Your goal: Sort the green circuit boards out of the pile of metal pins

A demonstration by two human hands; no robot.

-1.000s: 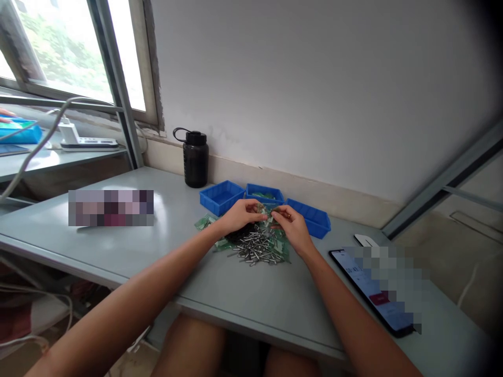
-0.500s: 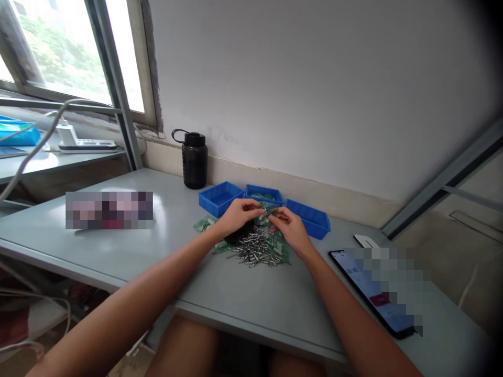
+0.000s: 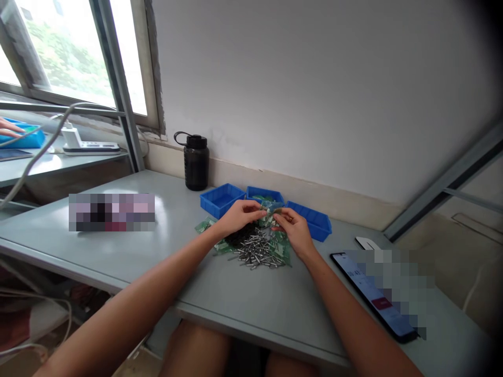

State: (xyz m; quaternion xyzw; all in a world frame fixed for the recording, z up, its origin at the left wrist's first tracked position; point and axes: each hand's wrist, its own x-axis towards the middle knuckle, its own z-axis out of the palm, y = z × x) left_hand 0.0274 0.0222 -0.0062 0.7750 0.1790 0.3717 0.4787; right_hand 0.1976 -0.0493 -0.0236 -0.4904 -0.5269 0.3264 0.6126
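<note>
Between my two hands is a small green-tinted plastic bag [image 3: 269, 209], held above the pile. My left hand [image 3: 241, 217] pinches its left side with thumb and fingers, and my right hand [image 3: 291, 226] pinches the right side. What the bag contains is too small to make out. Below lies a heap of silver metal pins [image 3: 257, 252], rivet-like in shape, with a dark heap [image 3: 240, 236] partly hidden behind my left hand. More green plastic bags [image 3: 282, 250] lie around the heap, one of them [image 3: 204, 225] at its left.
Behind my hands stand three blue bins: the left bin [image 3: 222, 200], the middle bin [image 3: 265, 192] holding green bags, and the right bin [image 3: 320, 225]. A dark bottle [image 3: 197, 165] is by the wall. A phone [image 3: 373, 296] lies at right. Another person's hand [image 3: 11, 127] shows at far left.
The view has shifted slightly. My hands still hold the bag, with small finger movements. Another person's hand has appeared over the blue container at far left.
</note>
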